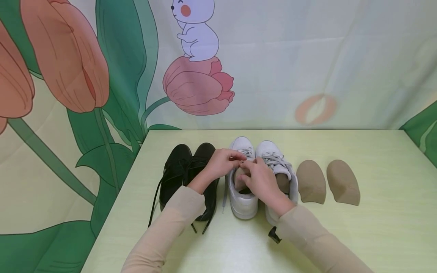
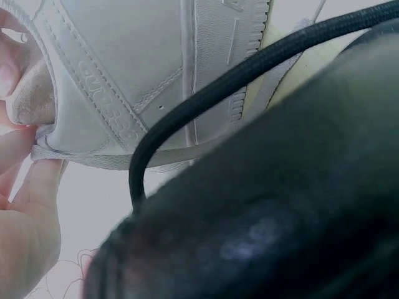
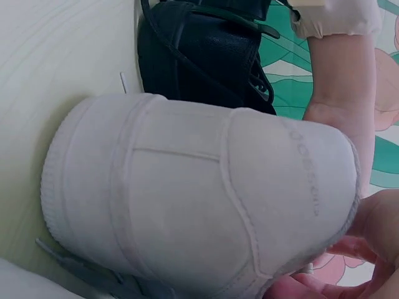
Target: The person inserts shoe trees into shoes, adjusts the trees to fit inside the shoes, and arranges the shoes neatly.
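Worktop (image 1: 392, 170), head view: photographed from above the near side, faced forward and down, far enough back for the printed backdrop (image 1: 273, 76) to be included.
White shoe (image 2: 156, 50), left wrist view: seen side-on at close range, partly screened by a black shoe (image 2: 262, 205) nearer the lens.
Heel (image 3: 174, 193), right wrist view: faced from behind, very near, framed on its side.
Shared ground: the white shoe is caught in all three.
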A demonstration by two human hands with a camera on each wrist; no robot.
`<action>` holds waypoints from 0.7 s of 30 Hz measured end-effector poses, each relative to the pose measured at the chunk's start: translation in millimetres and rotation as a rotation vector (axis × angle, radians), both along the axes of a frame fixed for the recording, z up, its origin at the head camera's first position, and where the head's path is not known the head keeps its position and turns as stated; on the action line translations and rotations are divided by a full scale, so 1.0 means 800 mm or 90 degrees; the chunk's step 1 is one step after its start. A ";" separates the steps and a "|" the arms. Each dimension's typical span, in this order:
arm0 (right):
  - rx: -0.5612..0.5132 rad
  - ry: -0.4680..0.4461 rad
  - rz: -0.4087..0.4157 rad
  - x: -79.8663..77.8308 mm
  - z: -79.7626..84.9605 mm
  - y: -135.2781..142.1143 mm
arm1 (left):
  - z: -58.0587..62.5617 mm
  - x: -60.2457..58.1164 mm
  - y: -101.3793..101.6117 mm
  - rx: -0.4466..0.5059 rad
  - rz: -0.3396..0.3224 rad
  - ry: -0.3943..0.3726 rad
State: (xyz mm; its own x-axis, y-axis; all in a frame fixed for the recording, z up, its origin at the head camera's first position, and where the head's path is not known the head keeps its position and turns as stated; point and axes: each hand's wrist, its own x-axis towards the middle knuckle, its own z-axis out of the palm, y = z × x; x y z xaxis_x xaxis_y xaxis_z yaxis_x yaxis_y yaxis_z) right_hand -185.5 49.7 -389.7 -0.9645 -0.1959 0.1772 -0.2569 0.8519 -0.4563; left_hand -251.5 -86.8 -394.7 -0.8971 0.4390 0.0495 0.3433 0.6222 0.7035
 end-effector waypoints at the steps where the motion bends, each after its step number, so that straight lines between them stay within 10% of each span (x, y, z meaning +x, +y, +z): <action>1: -0.006 -0.001 0.002 -0.001 0.001 0.001 | 0.000 0.000 0.000 -0.001 -0.001 0.002; 21: 0.045 0.033 0.036 0.000 0.001 0.000 | 0.001 0.001 0.002 0.005 0.020 -0.004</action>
